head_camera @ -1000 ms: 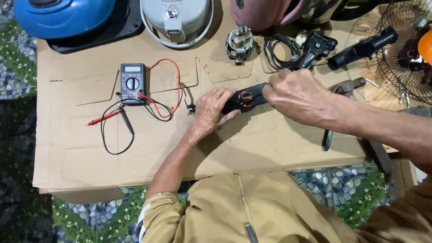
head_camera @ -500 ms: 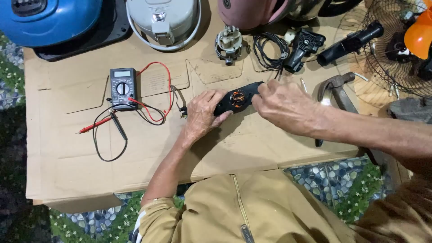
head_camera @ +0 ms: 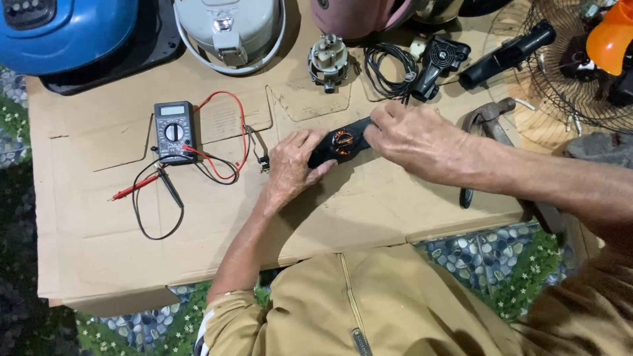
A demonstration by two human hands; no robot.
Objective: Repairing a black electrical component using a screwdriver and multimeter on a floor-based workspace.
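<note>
Left hand point(head_camera: 290, 165): grip closed around the near end of the black motor housing point(head_camera: 343, 142).
Right hand point(head_camera: 412, 138): grip clamped over the far end (fingers on top).
Black motor housing: low over the cardboard sheet point(head_camera: 198, 217), copper winding showing between both hands.
Multimeter point(head_camera: 175, 130): left of the hands, red and black leads trailing.
Pliers point(head_camera: 484, 122): just beyond the right wrist.

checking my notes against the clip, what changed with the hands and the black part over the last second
Very little. The right hand shifted slightly along the right end of the black housing, so the copper winding shows more clearly. The left hand stays gripping its left end. Nothing was picked up or let go. The multimeter and its leads, the pliers and the cardboard lie as before; only the camera view drifted.
</note>
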